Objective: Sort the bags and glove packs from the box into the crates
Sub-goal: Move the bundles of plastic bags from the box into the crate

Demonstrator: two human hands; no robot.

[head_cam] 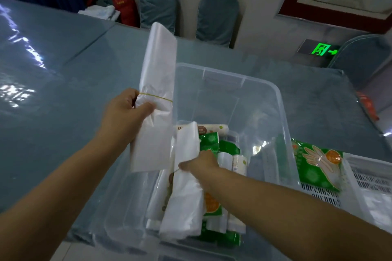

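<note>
White, floppy bundle (pixel 157 95) held up over the box (pixel 282 112), left hand (pixel 125 112) clamped at its rubber band; right hand (pixel 201 163) grasps a second bundle (pixel 186 197) inside — light, slippery, best grabbed mid-band

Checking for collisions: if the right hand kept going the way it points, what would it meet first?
The right hand already grips a second white bag bundle in the clear box; beyond it, probably the bundle in the left hand, depth unclear.
</note>
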